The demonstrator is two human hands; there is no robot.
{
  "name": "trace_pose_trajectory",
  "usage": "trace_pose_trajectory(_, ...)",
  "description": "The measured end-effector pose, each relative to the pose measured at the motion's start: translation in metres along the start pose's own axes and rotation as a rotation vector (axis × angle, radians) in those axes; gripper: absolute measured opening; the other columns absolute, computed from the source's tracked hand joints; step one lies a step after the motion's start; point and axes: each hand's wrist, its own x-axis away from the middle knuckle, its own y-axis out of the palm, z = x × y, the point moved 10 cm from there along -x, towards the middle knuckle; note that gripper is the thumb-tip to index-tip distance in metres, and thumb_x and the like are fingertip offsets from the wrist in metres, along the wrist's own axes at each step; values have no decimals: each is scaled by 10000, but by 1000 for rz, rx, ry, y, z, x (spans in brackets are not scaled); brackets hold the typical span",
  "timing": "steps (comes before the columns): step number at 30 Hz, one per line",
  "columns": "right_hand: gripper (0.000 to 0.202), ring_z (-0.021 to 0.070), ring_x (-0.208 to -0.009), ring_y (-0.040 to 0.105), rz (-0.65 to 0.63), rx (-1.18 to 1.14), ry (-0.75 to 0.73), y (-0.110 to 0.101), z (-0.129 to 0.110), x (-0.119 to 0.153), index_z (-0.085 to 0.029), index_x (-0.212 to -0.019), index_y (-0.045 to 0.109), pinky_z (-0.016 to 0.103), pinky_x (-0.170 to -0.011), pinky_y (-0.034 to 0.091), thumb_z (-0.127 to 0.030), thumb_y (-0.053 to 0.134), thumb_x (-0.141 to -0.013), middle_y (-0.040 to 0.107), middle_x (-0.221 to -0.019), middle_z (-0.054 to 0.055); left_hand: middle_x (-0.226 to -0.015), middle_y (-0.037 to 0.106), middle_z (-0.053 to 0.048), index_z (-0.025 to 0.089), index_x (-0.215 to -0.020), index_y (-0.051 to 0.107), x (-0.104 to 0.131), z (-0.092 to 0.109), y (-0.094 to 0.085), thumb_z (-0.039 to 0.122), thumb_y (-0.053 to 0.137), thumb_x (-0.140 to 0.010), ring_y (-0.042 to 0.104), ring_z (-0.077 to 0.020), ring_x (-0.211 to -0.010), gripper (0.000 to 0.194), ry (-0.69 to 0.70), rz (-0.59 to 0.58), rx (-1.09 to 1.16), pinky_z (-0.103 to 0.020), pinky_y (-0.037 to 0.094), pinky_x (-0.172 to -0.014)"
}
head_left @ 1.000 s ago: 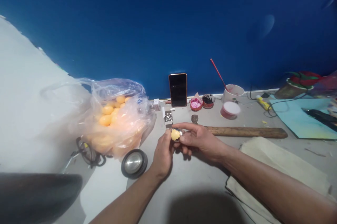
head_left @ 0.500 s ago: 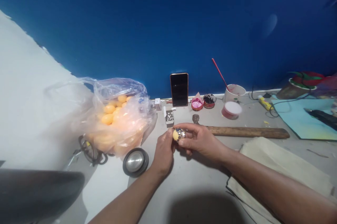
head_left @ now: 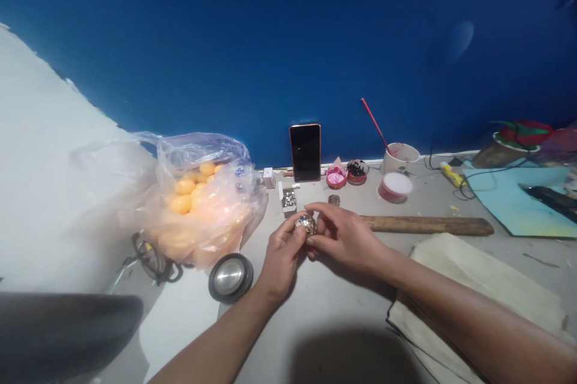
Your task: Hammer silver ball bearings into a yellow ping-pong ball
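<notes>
A small ball (head_left: 305, 225) covered with shiny silver tack heads is held between my hands, above the table. My left hand (head_left: 283, 252) pinches it from the left, thumb in front and fingers behind. From the right, my right hand (head_left: 345, 237) curls its thumb and fingers round the ball's other side; their exact contact is partly hidden. Just behind the hands is an open little box (head_left: 289, 201) of silver thumbtacks. A hammer with a long wooden handle (head_left: 428, 225) lies to the right, its metal head (head_left: 333, 200) showing beyond my right hand.
On the left sits a clear plastic bag (head_left: 202, 216) with several yellow-orange balls. Near my left forearm lies a black-rimmed metal lid (head_left: 229, 277). A phone (head_left: 305, 152) leans at the wall beside paint cups (head_left: 395, 187). A pale cloth (head_left: 469, 288) lies under my right forearm.
The ball has turned: its bare yellow patch no longer shows, only silver heads. My left thumb has come up onto the ball, and the right fingers have shifted around it.
</notes>
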Motion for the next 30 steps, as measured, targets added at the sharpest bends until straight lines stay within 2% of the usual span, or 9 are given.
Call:
trace_pose_trajectory(7, 317, 170, -803, 592, 77, 85, -153, -6, -13, 1, -229, -1111, 700, 293, -725, 447, -149, 735, -806, 664, -919, 14, -994, 731, -107, 149, -1263, 691, 0, -2, -1, 477, 759, -881, 645, -163, -750, 508, -28, 8, 58, -283, 499, -678)
trace_pose_trajectory(14, 361, 198, -892, 616, 69, 17, -202, -6, -19, 2, -253, -1109, 725, 317, -786, 471, -115, 773, -778, 703, -984, 30, -926, 749, -114, 120, -1197, 736, -3, -2, -10, 532, 724, -883, 672, -205, -797, 518, 5, 61, 33, -292, 500, -672)
trace_pose_trajectory(21, 400, 195, -933, 684, 46, -47, -143, -6, -15, 1, -260, -1163, 735, 322, -837, 506, -103, 734, -796, 768, -1062, 21, -927, 734, -101, 127, -1242, 694, 1, 1, -2, 532, 684, -914, 669, -200, -772, 521, 15, 36, 14, -307, 532, -682)
trace_pose_trajectory(26, 438, 215, -1010, 699, 12, -55, -228, -4, -20, 2, -282, -1276, 715, 352, -913, 515, -121, 666, -873, 781, -1140, 43, -925, 717, -82, 142, -1275, 655, 2, 0, 2, 496, 660, -947, 649, -164, -715, 482, 22, -7, -6, -286, 531, -662)
trace_pose_trajectory(30, 506, 243, -1084, 685, -36, 8, -263, 3, -22, 4, -243, -1367, 672, 389, -967, 516, -122, 656, -876, 769, -1204, 85, -1075, 712, -87, 177, -1296, 658, 1, -2, -7, 485, 664, -952, 650, -171, -827, 462, 29, 21, -59, -279, 534, -731)
